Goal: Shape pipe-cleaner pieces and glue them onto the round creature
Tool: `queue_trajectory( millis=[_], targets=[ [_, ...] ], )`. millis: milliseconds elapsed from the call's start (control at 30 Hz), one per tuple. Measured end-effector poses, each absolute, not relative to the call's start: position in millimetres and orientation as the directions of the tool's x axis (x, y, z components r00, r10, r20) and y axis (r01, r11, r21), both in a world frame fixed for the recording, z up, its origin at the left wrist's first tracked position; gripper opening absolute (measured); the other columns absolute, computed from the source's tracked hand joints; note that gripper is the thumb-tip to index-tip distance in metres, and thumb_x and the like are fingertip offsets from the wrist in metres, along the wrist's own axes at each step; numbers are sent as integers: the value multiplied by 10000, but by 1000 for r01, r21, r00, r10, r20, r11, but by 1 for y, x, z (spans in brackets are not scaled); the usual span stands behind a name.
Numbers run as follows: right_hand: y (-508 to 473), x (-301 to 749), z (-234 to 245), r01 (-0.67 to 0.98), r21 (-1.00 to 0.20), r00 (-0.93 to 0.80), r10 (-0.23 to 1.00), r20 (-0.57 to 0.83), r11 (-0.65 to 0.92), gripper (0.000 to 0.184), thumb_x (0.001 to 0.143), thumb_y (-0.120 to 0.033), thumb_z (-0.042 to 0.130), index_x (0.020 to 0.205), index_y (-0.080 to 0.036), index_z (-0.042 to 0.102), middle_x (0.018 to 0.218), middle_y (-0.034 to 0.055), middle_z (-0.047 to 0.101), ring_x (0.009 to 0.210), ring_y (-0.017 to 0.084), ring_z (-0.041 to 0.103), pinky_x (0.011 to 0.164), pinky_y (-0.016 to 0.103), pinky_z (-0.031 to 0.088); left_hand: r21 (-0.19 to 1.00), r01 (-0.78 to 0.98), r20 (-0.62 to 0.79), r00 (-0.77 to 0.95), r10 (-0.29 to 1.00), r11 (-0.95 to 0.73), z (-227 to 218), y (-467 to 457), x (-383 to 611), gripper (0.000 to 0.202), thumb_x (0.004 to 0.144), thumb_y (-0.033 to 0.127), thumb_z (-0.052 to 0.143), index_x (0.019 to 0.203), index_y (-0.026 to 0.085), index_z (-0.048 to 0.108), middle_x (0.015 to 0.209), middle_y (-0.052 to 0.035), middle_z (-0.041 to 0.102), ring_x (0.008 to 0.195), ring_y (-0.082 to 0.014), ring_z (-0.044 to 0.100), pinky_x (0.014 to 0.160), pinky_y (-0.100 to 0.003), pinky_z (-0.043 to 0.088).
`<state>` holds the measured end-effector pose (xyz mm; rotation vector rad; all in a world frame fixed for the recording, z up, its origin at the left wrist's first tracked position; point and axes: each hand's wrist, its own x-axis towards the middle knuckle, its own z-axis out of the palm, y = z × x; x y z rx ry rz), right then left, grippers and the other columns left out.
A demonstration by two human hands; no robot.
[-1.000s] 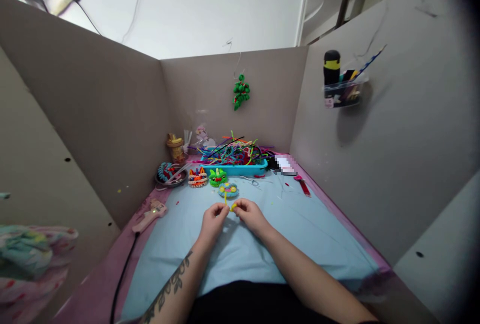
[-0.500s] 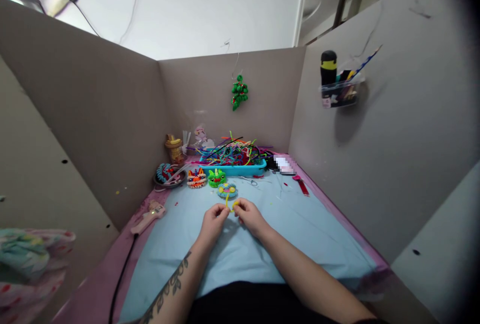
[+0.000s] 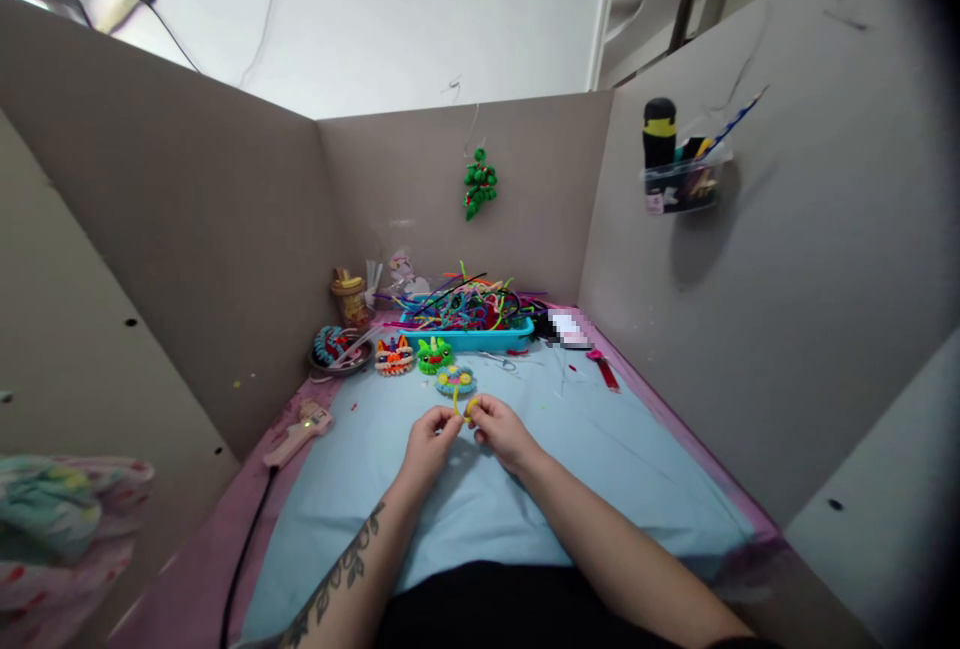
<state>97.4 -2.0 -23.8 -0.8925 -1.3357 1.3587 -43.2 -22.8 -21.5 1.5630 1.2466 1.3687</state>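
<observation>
Between my two hands is a yellow pipe cleaner (image 3: 456,401), bent partly round. My left hand (image 3: 433,436) pinches it, with one end sticking up from the fingertips. My right hand (image 3: 501,429) pinches a curled part of the same pipe cleaner, close beside the left fingers. Just beyond my fingers lies a round blue fuzzy piece (image 3: 455,380) with yellow and pink on it. Behind it sit a green fuzzy animal head (image 3: 435,356) and an orange-and-white one (image 3: 394,356).
A blue tray (image 3: 480,340) heaped with coloured pipe cleaners stands at the back. Scissors (image 3: 504,362) lie before it. A pink glue gun (image 3: 298,437) with a black cord rests at left, near a dark bowl (image 3: 352,365). A red-handled tool (image 3: 604,372) lies right. Grey panels enclose the table.
My hands have drawn slightly closer together, and the yellow pipe cleaner's curl at my right fingers looks rounder. The view has shifted a little; other things stay in place.
</observation>
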Motion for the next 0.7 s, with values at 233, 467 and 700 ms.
queue_trajectory(
  millis=[233,467,700],
  targets=[
    [0,101,-26,68,-954,-188,943,275,292,126,751,-284,491,667,-190,481,578,-45,453,530,109,413,509,221,337,903,278,359,-63,931,-329,-19,-25,-45,214,741,357,587,668,157,599,630,8,560,614,-132,498,601,-235,391],
    [-4,102,-25,293,-815,-290,859,423,500,143,771,-137,503,638,-190,509,704,-8,501,727,153,479,688,261,373,862,346,410,-47,911,-370,-16,-28,-45,202,762,337,564,665,166,606,653,-4,566,634,-142,512,608,-239,405],
    [-4,103,-31,485,-684,-361,837,412,545,138,811,-126,512,688,-186,529,754,8,509,727,155,483,681,263,367,802,431,454,9,891,-414,-17,-30,-44,187,769,304,546,663,181,639,662,-13,580,644,-153,522,623,-254,400]
  ],
)
